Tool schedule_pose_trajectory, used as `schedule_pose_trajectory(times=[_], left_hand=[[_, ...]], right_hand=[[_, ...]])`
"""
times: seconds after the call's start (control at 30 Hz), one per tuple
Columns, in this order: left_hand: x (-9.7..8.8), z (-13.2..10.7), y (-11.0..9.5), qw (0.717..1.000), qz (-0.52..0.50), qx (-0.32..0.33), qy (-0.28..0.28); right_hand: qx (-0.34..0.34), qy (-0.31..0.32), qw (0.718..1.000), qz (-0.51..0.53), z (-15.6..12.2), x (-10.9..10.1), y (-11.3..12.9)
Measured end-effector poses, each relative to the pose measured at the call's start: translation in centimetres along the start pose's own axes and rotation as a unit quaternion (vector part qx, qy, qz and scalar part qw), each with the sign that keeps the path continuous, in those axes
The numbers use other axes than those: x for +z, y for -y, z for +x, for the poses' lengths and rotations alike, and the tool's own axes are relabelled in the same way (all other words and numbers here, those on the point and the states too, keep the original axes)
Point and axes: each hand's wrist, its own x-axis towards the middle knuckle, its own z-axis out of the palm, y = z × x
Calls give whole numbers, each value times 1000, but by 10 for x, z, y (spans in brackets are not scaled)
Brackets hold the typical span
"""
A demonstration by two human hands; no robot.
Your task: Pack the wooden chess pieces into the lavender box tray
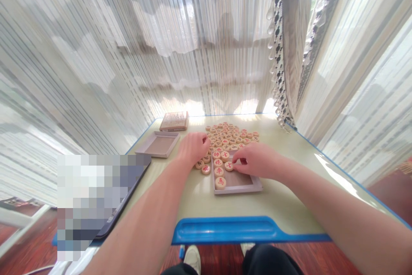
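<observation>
A shallow open cardboard box (238, 189) sits in front of me, with several round wooden Chinese chess pieces (219, 171) in red characters along its left side. My right hand (257, 159) reaches in from the right, thumb and finger pinched at the edge of a red-marked Chinese chess piece (228, 166) inside the box. Behind the box spreads a pile of loose Chinese chess pieces (230, 135), marked red or dark. At the pile's left edge my left hand (195, 146) is closed with curled fingers; what they hold, if anything, is hidden.
Left of the pile lies an empty box tray (158, 144), with a flat printed box (174, 121) behind it. A dark, partly blurred-out device (128, 189) is at the table's left. The pale table (309, 185) has a blue front trough (225, 229). String curtains (206, 52) hang behind.
</observation>
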Motion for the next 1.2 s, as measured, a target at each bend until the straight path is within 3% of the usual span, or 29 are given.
schedule_pose_trajectory(times=[1.03,1.2], left_hand=[[-1,-1,-1,1000,1,9,5],[0,0,-1,1000,-11,8,15]], right_hand=[[-47,-35,998,37,1,6,1],[36,-121,991,38,6,1,-12]])
